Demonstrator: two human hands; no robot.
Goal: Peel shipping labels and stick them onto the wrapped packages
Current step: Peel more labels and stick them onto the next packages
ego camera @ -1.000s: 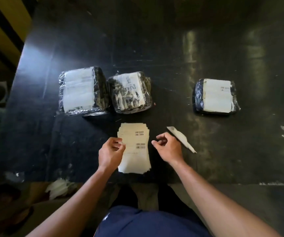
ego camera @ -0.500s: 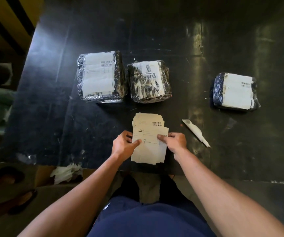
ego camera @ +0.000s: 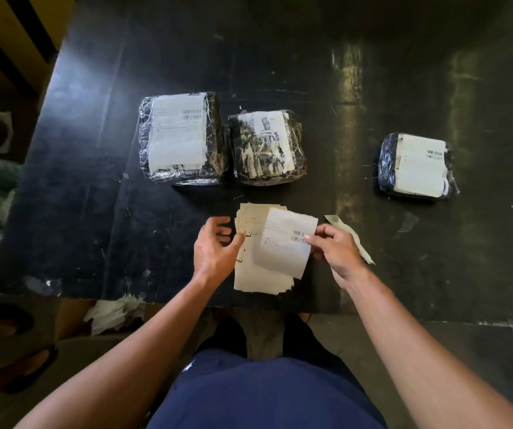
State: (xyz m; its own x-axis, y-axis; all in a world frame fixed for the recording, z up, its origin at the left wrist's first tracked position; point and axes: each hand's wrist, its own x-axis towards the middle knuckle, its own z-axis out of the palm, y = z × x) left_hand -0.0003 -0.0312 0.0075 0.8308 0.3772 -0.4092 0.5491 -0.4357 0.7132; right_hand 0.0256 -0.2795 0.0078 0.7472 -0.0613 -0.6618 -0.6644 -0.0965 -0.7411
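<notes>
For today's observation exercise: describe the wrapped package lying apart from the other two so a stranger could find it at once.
Start at the black table. Two wrapped packages lie side by side behind the label stack; look far to their right, past a bare stretch. There lies the lone package, the smallest, dark-wrapped under a white barcoded label, touching nothing.

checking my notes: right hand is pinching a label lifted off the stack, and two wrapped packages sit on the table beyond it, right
Not quite: the head view shows three wrapped packages, not two: a left package, a middle package and a far-right package. The rest holds: the right hand pinches the label lifted off the stack.
</notes>
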